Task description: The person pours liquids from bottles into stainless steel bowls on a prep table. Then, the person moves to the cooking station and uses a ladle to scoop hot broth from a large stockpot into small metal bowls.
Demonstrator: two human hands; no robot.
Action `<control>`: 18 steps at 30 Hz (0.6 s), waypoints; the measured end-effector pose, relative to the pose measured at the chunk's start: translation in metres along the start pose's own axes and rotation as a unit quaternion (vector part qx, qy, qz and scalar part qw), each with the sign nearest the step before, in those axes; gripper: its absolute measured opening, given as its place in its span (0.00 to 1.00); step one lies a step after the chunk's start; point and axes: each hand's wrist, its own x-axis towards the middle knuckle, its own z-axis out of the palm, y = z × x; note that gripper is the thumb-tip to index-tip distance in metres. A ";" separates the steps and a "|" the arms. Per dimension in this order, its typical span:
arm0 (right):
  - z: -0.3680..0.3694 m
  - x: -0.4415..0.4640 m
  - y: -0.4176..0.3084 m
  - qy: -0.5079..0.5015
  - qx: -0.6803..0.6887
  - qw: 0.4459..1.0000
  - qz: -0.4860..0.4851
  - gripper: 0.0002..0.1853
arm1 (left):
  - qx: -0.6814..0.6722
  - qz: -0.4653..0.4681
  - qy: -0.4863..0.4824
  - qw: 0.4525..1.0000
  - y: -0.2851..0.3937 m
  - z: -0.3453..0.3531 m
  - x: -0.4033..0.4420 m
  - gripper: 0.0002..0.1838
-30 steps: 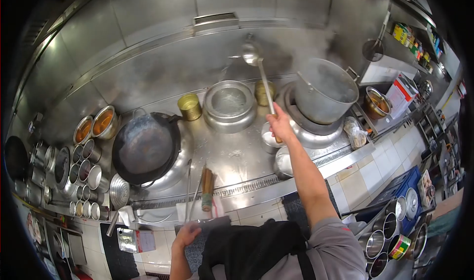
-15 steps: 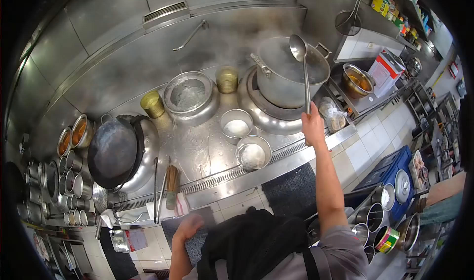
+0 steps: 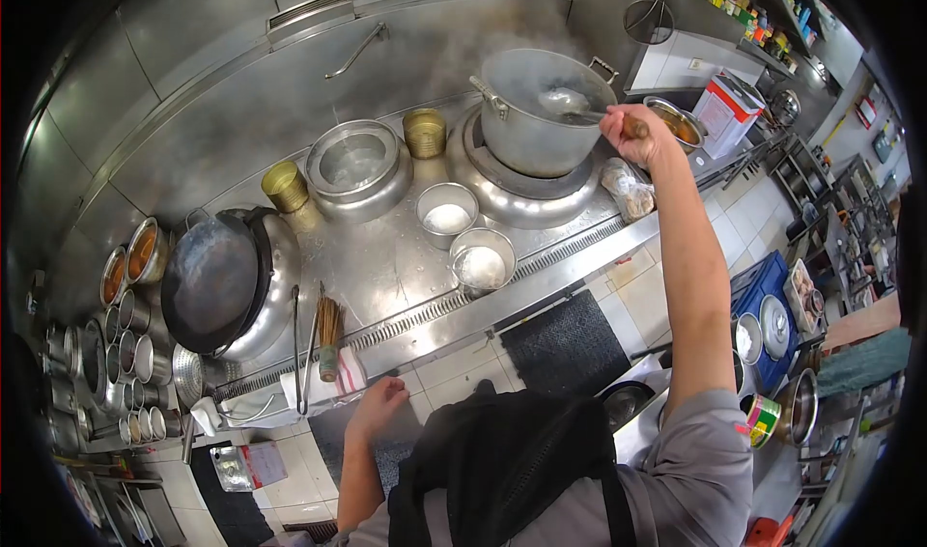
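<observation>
My right hand (image 3: 637,134) is closed round the wooden handle end of a long metal ladle (image 3: 579,114). The ladle's bowl is inside the large steaming pot (image 3: 539,146) on the right burner. My left hand (image 3: 381,404) hangs low near the counter's front edge, its fingers loosely curled, and I cannot make out anything in it. Just left of it lie a striped cloth (image 3: 346,373) and a bamboo brush (image 3: 329,330). Two metal bowls of white contents (image 3: 447,214), (image 3: 483,261) sit left of the pot.
A black wok (image 3: 210,281) rests tilted on the left burner. Behind the counter stand a round water pot (image 3: 357,166) and two gold tins (image 3: 285,187), (image 3: 425,134). A plastic bag (image 3: 628,190) and a bowl of orange liquid (image 3: 676,125) are right of the big pot.
My right hand has swung the ladle from above the round water pot across to the right, and its bowl has gone down into the large pot. The view has shifted right.
</observation>
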 end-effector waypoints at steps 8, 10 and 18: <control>0.028 -0.038 0.010 -0.054 0.095 0.993 0.033 0.07 | 0.050 -0.038 0.010 0.998 -0.075 -0.014 -0.060 0.19; 0.031 -0.046 0.011 -0.071 0.104 0.992 0.034 0.06 | 0.047 -0.043 0.011 0.998 -0.079 -0.016 -0.070 0.18; 0.040 -0.081 0.041 -0.066 0.081 0.994 -0.013 0.04 | 0.033 -0.027 0.008 0.999 -0.087 -0.017 -0.086 0.17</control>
